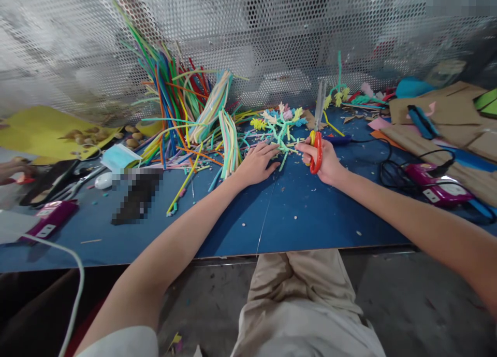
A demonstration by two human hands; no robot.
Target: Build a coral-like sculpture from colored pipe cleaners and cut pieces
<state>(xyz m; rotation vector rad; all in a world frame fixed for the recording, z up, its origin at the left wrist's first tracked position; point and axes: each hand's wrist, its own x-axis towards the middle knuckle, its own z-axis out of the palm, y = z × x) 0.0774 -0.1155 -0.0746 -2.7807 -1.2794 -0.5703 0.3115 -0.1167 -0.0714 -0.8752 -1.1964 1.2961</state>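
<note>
Coral [281,123]: fuzzy sticks twisted together, lying on the blue table [310,217].
Right hand [324,161]: fingers closed on the red scissors [317,139] (blades up).
Left hand [258,162]: flat, fingers spread, touching the coral.
Tip: hold it still, snip slowly.

Two hands [256,162], one scissors [317,139]

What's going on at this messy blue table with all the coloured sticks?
A person sits at a blue table doing craft work. The right hand holds red-handled scissors, blades pointing up and away. The left hand rests flat on the table, fingers touching a pastel branching figure made of fuzzy craft wire. Bundles of coloured craft wire lie piled to the left, and a purple glue gun sits at the right.
</note>
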